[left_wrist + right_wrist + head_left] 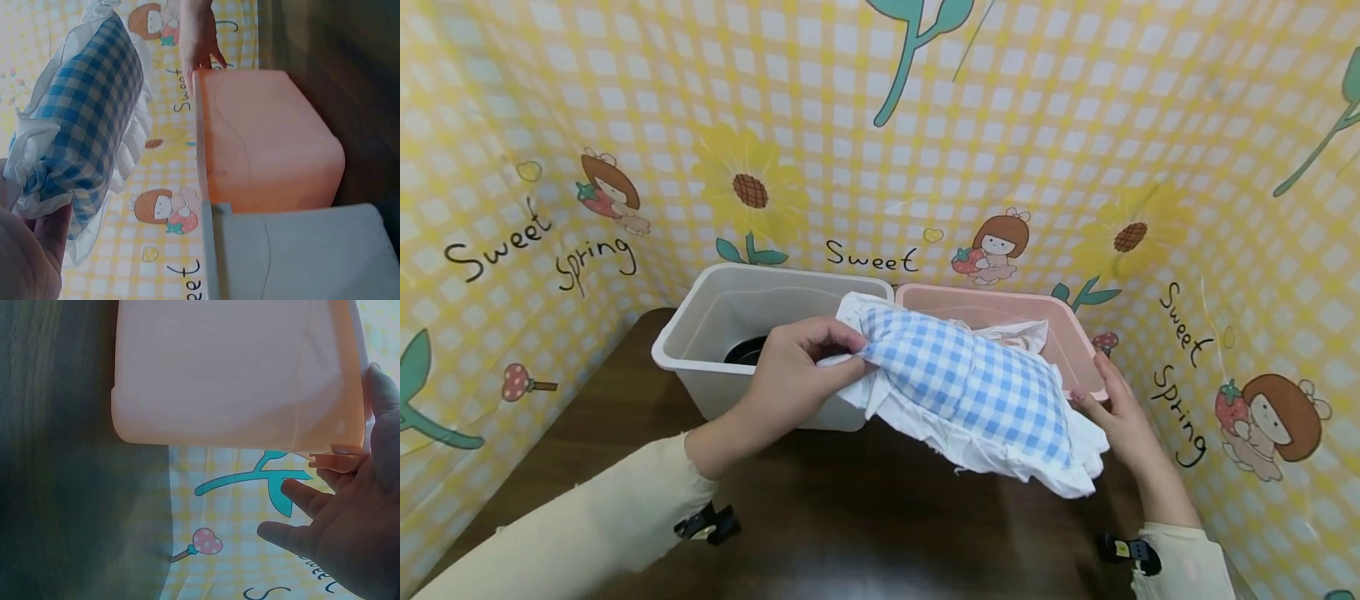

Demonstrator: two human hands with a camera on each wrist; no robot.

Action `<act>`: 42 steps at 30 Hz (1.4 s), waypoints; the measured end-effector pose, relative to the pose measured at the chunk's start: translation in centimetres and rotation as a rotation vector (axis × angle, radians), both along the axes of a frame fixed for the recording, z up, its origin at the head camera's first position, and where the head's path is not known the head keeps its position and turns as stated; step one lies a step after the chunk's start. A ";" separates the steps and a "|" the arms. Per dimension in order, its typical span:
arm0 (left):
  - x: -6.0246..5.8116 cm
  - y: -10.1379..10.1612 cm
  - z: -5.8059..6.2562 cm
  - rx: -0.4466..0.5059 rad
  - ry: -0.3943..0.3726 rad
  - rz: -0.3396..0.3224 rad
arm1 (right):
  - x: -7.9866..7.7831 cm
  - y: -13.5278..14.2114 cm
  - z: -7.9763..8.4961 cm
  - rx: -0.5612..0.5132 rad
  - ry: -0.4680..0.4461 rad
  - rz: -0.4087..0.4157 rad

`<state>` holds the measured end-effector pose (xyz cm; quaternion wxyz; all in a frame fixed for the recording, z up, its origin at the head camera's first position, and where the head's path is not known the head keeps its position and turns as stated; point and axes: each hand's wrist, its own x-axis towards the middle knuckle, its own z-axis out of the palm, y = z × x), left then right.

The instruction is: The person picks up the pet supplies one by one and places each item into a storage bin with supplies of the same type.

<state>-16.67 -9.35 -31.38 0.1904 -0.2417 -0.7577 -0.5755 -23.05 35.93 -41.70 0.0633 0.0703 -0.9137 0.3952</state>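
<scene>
A blue-and-white checked cushion (pixel 970 379) with a white ruffled edge is held up at a tilt in front of two bins. My left hand (pixel 790 367) pinches its left corner between thumb and fingers; the left wrist view shows the same corner of the cushion (pixel 94 112) bunched up. At the right end of the pink bin (pixel 992 293), my right hand (pixel 1123 425) holds the rim near the corner. The right wrist view has the thumb over the rim and some fingers spread below it. Part of the pink bin is hidden behind the cushion.
Left of the pink bin stands a light grey bin (pixel 688 362) with a black round item (pixel 745 350) inside. Some white patterned cloth (pixel 1030 335) lies in the pink bin. Both bins stand on a dark wooden table (pixel 850 517), with yellow checked fabric (pixel 850 167) around it.
</scene>
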 end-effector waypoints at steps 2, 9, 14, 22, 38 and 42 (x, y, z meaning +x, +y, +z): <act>-0.6 -0.1 0.2 0.006 0.003 0.004 | -0.1 0.0 0.1 0.003 -0.002 -0.001; -2.1 -0.5 0.7 0.006 0.009 0.038 | -0.2 0.1 0.1 -0.021 0.033 0.027; -2.8 -0.8 0.9 -0.003 -0.018 0.057 | -0.1 0.0 0.0 -0.037 0.069 0.056; -3.6 -0.7 2.1 0.008 -0.039 0.070 | -0.2 0.3 -0.1 -0.044 0.024 0.023; -6.8 -0.2 2.9 -0.047 0.002 0.128 | -0.2 0.3 -0.2 -0.058 0.028 0.036; -7.4 0.1 3.2 -0.069 0.013 0.130 | -0.3 0.2 -0.2 -0.060 0.044 0.042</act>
